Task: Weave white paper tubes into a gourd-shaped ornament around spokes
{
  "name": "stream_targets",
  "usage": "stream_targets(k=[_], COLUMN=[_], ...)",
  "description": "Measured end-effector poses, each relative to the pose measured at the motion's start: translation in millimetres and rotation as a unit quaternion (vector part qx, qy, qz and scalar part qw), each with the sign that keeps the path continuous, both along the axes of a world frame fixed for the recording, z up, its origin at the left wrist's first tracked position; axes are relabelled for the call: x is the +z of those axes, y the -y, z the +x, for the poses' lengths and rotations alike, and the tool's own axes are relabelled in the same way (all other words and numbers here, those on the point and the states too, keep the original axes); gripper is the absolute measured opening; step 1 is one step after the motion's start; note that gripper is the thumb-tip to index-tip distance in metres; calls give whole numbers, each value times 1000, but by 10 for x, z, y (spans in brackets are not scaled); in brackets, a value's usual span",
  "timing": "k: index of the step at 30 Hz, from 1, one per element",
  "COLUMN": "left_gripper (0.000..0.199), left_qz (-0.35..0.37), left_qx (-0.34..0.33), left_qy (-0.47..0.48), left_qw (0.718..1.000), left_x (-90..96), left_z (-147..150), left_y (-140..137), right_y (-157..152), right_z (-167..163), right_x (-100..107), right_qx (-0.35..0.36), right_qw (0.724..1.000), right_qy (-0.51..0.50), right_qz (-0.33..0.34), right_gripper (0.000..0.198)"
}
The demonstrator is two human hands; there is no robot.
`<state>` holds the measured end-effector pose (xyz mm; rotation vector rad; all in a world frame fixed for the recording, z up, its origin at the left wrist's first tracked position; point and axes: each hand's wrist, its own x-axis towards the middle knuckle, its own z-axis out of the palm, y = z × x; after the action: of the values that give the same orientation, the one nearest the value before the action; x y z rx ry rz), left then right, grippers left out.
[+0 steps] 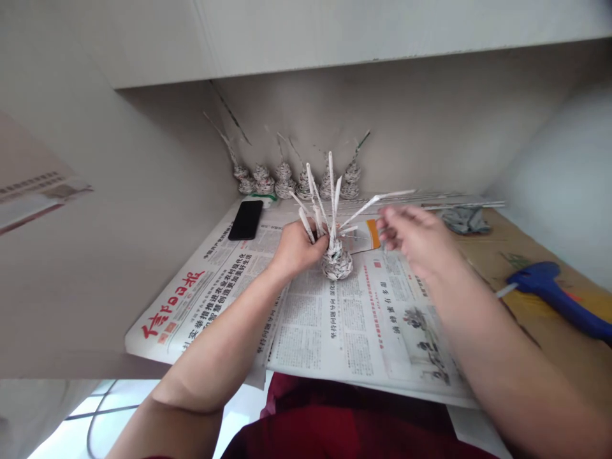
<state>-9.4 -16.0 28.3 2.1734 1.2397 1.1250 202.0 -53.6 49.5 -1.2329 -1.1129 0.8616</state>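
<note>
My left hand (301,247) is closed around the upper part of a small gourd-shaped piece woven from rolled paper (337,262). Its rounded base shows beside my thumb, just above the newspaper. Several white paper sticks fan up and outward from its top. One bent paper stick (361,210) reaches right, passing close to the fingertips of my right hand (414,236). That hand hovers over the sheet with loosely curled fingers, slightly blurred, and I see nothing held in it.
Newspaper (306,331) covers the table. Woven paper gourds (285,182) line the back wall. A black phone (245,220) lies at left. Long paper sticks (449,205), a grey cloth (465,220) and a blue-handled tool (549,287) lie at right. An overhang (335,38) crosses above.
</note>
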Motion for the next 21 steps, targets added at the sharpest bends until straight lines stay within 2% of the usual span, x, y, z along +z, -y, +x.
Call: stream_targets(k=[1,3,6,9,13,18,21], left_gripper=[10,10,11,11,8,10,10], left_qz=[0,6,19,19,10,69,70], left_qx=[-2,-12,-26,-33,-47,-70,-69], left_qy=[4,14,22,16,14,-5,5], left_qw=[1000,1000,999,999,999,995,995], left_x=[3,10,17,17,-2,-36,-45], left_z=[5,13,21,27,42,75,88], left_y=[6,19,34,43,65,103,109], right_y=[13,66,144,177,201,207,180], right_z=[-85,-272,-491,-562,-529,-523,-529], right_x=[-96,-224,-270,-258,-285,-311,-309], right_qx=[29,54,45,29,19,25,36], right_qw=[998,984,970,966,975,985,989], right_qy=[60,163,212,221,190,143,118], right_qz=[-4,52,112,130,111,92,76], right_gripper=[16,16,14,10,12,12,11])
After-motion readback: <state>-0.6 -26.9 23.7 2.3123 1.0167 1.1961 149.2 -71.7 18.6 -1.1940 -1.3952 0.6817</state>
